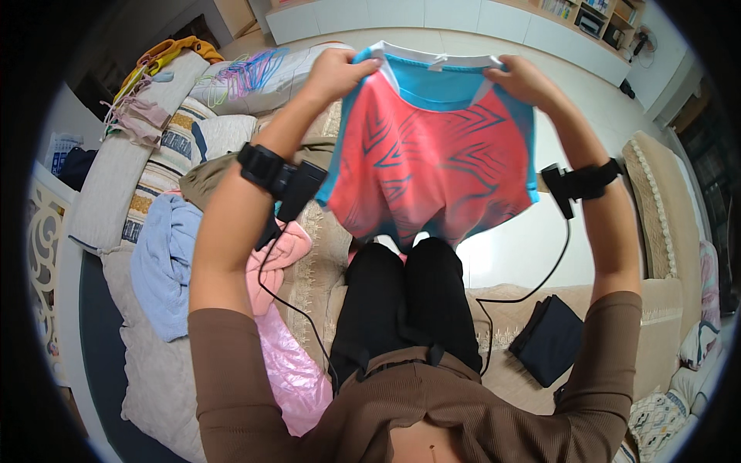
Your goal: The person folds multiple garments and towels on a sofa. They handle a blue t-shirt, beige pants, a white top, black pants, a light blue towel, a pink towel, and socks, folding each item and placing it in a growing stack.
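Note:
A coral-red and blue short-sleeved sports shirt with a white-trimmed neck hangs spread out before me, above my knees. My left hand pinches its left shoulder, close to the collar. On the other shoulder my right hand has its fingers closed on the cloth. Dark chevron patterns run over the front, and the lower hem curls loosely near my black trousers. The shirt's back is mostly hidden. Each forearm wears a black strapped device with a cable.
Clothes lie heaped on the sofa to my left: a light blue garment, a pink one and an olive one. Plastic hangers rest farther back. At my right lies a folded black garment. White low cabinets line the far wall.

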Demonstrator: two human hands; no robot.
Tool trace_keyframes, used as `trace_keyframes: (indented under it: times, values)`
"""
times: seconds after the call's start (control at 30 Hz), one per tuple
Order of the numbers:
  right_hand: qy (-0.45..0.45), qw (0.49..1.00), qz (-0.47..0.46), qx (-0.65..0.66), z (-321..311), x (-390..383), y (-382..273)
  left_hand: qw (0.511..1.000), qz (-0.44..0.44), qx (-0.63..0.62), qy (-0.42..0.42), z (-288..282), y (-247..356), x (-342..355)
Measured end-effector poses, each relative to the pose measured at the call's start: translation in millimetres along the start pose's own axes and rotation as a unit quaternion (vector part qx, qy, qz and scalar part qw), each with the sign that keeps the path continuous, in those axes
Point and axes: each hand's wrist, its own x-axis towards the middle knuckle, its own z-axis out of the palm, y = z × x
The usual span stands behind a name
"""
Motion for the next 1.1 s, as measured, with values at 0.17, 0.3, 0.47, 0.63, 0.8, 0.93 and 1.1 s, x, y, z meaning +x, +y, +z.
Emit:
trace_keyframes:
  times: [0.17, 0.3, 0.47, 0.63, 0.8, 0.93, 1.1]
  values:
    - [-0.019, 0.940, 0.014, 0.341, 35, 12, -33, 0.975, 0.130, 0.131, 0.126, 53, 41, 7]
    - [0.018, 0.906, 0.018, 0.423, 30, 5, -57, 0.973, 0.124, 0.164, 0.104, 60, 77, 6]
    - [0.072, 0.893, -0.057, 0.440, 28, 2, -59, 0.954, 0.171, 0.231, 0.087, 67, 89, -1]
    - [0.032, 0.914, -0.050, 0.402, 18, -6, -45, 0.981, 0.155, 0.079, -0.083, 33, 85, 4]
    - [-0.048, 0.911, -0.153, 0.379, 1, -8, -49, 0.917, 0.381, 0.078, -0.091, 14, 86, 31]
    - [-0.018, 0.902, -0.201, 0.381, -3, -5, -35, 0.909, 0.411, 0.019, -0.072, 32, 85, 42]
    - [-0.116, 0.872, -0.191, 0.436, 20, -20, 15, 0.945, 0.223, 0.128, -0.203, 14, 85, 46]
